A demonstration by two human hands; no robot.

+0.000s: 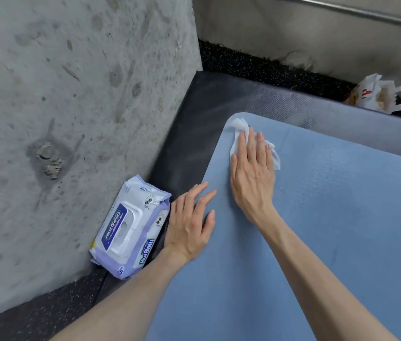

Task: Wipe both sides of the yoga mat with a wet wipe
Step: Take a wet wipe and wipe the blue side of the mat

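Looked like a gym or fitness room corner, not a home. Evidence: black rubber floor (256,62) with coloured flecks ran beyond the right hand (252,168); a rough bare concrete pillar (71,107) stood just left of the left hand (191,225); a dark padded floor mat (194,124) lay under the blue yoga mat (317,230); a metal rail (357,11) crossed the far wall.

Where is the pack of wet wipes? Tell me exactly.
In the head view, the pack of wet wipes lies at lower left, against the foot of the concrete wall, just beside the left hand at the yoga mat edge.
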